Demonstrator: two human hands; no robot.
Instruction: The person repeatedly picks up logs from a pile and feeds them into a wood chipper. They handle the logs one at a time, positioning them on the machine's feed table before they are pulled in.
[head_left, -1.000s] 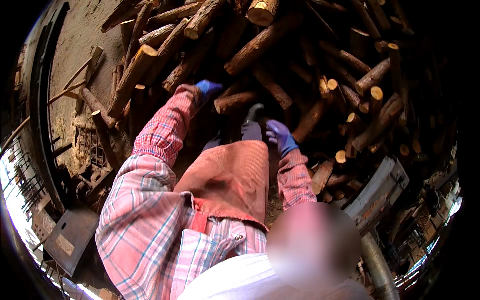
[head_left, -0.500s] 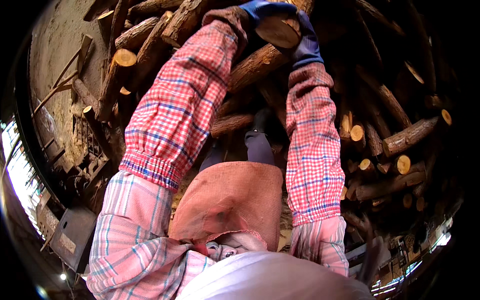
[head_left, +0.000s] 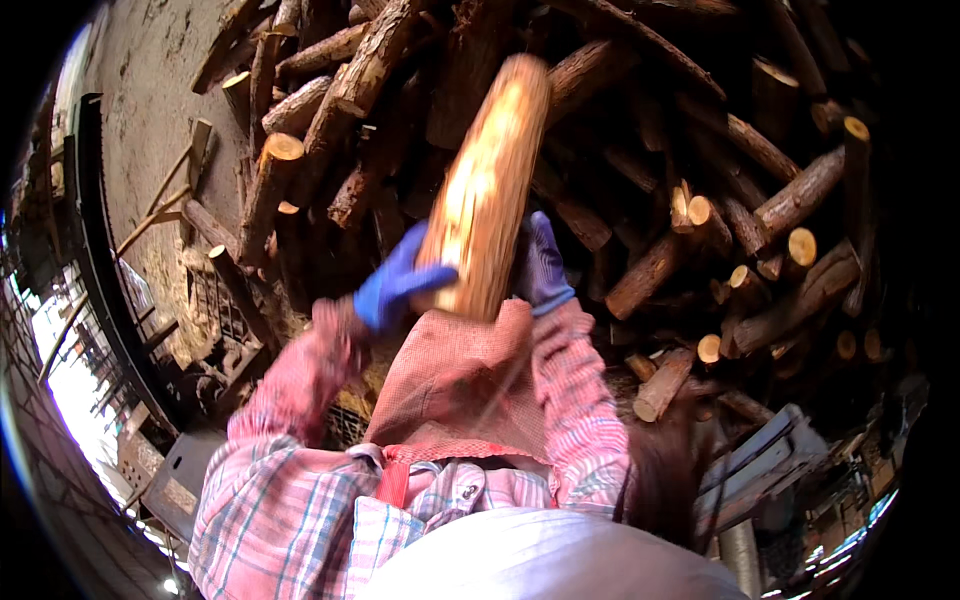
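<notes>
The left hand [head_left: 398, 283] and right hand [head_left: 546, 268] are gripping the log [head_left: 487, 190] from opposite sides, apparently to share its weight.

The log [head_left: 487, 190] is orange-brown, the shirt [head_left: 285, 515] pink plaid

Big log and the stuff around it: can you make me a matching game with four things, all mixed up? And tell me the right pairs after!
Things:
1. Big log
2. Apron
3. Left hand
4. Right hand

Places and colours:
A. at the log's right side
B. orange-red, worn on the person's front
C. between the two hands
D. at the log's left side, thumb over it

Right pairs: 1-C, 2-B, 3-D, 4-A
</notes>
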